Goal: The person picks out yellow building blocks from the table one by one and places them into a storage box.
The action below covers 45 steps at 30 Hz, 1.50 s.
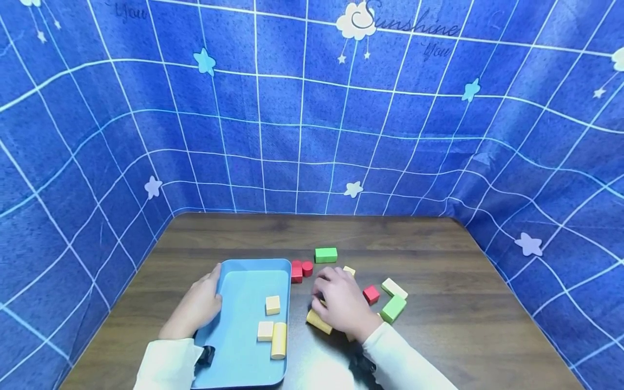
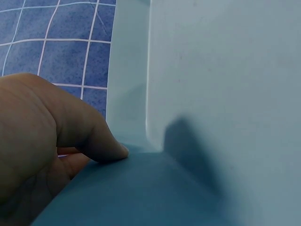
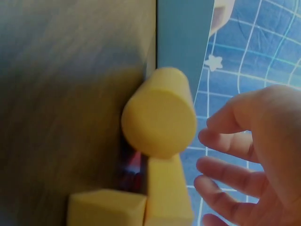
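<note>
The left hand point(image 1: 197, 306) rests on the left rim of the blue tray point(image 1: 244, 346), thumb pressed to its edge, fingers fairly straight, steadying rather than clutching. The right hand point(image 1: 341, 303) hovers with loose, spread fingers over a yellow cylinder point(image 1: 318, 321) lying on the counter point(image 1: 463, 325) just right of the tray; its grip holds nothing yet. Being round, the cylinder could roll off if nudged sideways. Two pale cubes point(image 1: 272, 305) and a yellow cylinder point(image 1: 279, 340) already lie in the tray. Crowding the reach are a small red cube point(image 1: 371, 294), a green block point(image 1: 392, 309), a cream block point(image 1: 394, 288) and red pieces point(image 1: 301, 270) by the tray's corner, any of which the knuckles could knock aside.
</note>
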Tool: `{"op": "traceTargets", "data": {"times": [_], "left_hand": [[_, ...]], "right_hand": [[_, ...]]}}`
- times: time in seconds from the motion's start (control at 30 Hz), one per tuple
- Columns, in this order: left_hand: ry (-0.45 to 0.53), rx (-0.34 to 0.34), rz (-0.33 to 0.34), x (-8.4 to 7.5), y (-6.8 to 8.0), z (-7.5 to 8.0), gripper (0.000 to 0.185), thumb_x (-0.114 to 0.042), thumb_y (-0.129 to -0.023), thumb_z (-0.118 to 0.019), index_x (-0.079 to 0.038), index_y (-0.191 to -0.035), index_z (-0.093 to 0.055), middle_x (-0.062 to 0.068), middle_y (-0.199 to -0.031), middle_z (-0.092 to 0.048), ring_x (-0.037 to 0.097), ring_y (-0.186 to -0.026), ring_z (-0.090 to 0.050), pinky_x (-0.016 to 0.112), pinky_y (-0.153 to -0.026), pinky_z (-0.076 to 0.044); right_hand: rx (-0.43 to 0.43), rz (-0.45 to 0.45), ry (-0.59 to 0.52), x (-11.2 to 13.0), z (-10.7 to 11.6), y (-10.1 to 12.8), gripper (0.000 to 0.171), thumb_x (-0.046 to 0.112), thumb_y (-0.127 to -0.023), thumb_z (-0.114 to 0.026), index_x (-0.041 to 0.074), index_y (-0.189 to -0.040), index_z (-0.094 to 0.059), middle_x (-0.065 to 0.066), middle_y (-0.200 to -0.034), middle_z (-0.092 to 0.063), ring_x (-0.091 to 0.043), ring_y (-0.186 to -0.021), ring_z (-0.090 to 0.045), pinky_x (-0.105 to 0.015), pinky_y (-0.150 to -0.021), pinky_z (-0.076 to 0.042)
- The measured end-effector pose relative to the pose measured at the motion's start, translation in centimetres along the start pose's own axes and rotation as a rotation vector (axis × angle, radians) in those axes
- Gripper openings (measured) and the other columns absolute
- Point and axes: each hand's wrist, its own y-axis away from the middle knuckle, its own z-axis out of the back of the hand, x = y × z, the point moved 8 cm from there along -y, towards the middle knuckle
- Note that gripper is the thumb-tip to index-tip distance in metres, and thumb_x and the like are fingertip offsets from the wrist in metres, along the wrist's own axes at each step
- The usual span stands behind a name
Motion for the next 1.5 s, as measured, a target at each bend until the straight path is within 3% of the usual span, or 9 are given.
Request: {"op": "traceTargets", "data": {"times": [0.1, 0.33, 0.6, 0.9, 1.1, 1.27, 1.5], "left_hand": [[0.0, 0.003, 0.002, 0.0, 0.0, 0.0, 0.072, -0.001, -0.098, -0.045, 0.009, -0.162, -0.014, 0.035, -0.162, -0.03, 0.053, -0.148, -0.032, 0.07, -0.116, -0.032], [0.014, 0.022, 0.02, 0.0, 0.1, -0.1, 0.071, -0.002, -0.1, -0.045, 0.008, -0.162, -0.012, 0.034, -0.164, -0.026, 0.054, -0.15, -0.028, 0.071, -0.117, -0.029], [0.019, 0.029, 0.025, 0.1, 0.2, -0.2, 0.071, -0.002, -0.1, -0.045, 0.008, -0.162, -0.012, 0.034, -0.164, -0.026, 0.055, -0.15, -0.027, 0.072, -0.116, -0.029], [0.02, 0.026, 0.026, 0.2, 0.1, -0.2, 0.071, -0.002, -0.1, -0.044, 0.007, -0.163, -0.012, 0.034, -0.164, -0.025, 0.055, -0.15, -0.027, 0.072, -0.117, -0.028], [0.025, 0.03, 0.031, 0.2, 0.2, -0.2, 0.072, -0.002, -0.1, -0.044, 0.006, -0.163, -0.011, 0.035, -0.164, -0.025, 0.055, -0.15, -0.026, 0.072, -0.116, -0.028], [0.033, 0.038, 0.039, 0.2, 0.3, -0.1, 0.071, -0.003, -0.1, -0.043, 0.006, -0.163, -0.011, 0.035, -0.164, -0.024, 0.056, -0.149, -0.026, 0.073, -0.115, -0.028], [0.032, 0.043, 0.04, 0.1, 0.2, -0.2, 0.072, -0.003, -0.1, -0.044, 0.006, -0.163, -0.011, 0.034, -0.165, -0.024, 0.056, -0.149, -0.026, 0.073, -0.115, -0.029]], "right_hand": [[-0.001, -0.041, -0.018, -0.9, -0.2, 0.0, 0.004, 0.029, -0.085, -0.071, 0.024, -0.086, -0.072, 0.004, -0.109, -0.066, -0.019, -0.095, -0.06, -0.042, -0.092, -0.051], [0.01, -0.143, -0.036, -2.8, -1.1, 0.2, 0.006, 0.026, -0.085, -0.069, 0.024, -0.09, -0.071, 0.001, -0.121, -0.065, -0.022, -0.103, -0.06, -0.042, -0.089, -0.05], [0.02, -0.247, -0.043, -4.5, -1.3, 0.3, 0.012, 0.026, -0.085, -0.07, 0.021, -0.096, -0.072, -0.006, -0.126, -0.064, -0.033, -0.113, -0.061, -0.052, -0.093, -0.051], [0.13, -0.375, -0.03, -6.2, -1.8, 0.9, 0.033, 0.03, -0.088, -0.067, 0.014, -0.117, -0.074, -0.015, -0.14, -0.058, -0.042, -0.127, -0.055, -0.057, -0.101, -0.049], [0.172, -0.418, -0.014, -6.8, -2.2, 1.0, 0.038, 0.033, -0.087, -0.066, 0.014, -0.12, -0.073, -0.021, -0.145, -0.055, -0.048, -0.134, -0.051, -0.062, -0.106, -0.047], [0.193, -0.434, -0.005, -7.1, -2.5, 1.2, 0.041, 0.036, -0.09, -0.065, 0.015, -0.123, -0.072, -0.022, -0.146, -0.055, -0.05, -0.131, -0.053, -0.063, -0.107, -0.047], [0.215, -0.444, -0.003, -7.2, -2.7, 1.3, 0.043, 0.037, -0.092, -0.065, 0.011, -0.126, -0.07, -0.021, -0.141, -0.058, -0.043, -0.11, -0.065, -0.06, -0.096, -0.054]]}}
